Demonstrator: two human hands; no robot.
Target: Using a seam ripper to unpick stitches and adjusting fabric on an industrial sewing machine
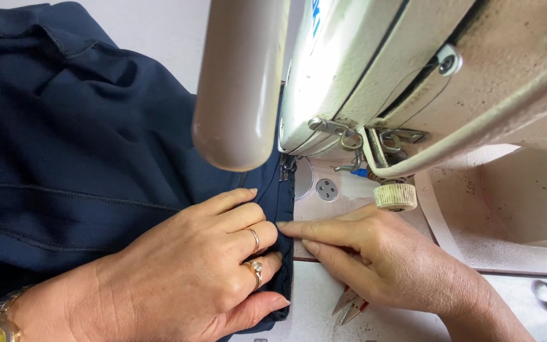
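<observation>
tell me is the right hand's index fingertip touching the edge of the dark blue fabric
Touching. The head view shows the right hand with its index fingertip pressed against the dark blue fabric edge, no gap visible.

A sewing workshop; an industrial sewing machine point(375, 82) stands over navy fabric point(77, 145).

Left hand point(191, 272) flat on navy fabric point(77, 158), right hand point(387, 259) pinching its edge, sewing machine point(413, 76)

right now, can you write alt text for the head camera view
Two hands press dark navy fabric flat at a cream sewing machine: the left hand, wearing rings, lies on the cloth, and the right hand fingers its edge while holding small snips.
</observation>
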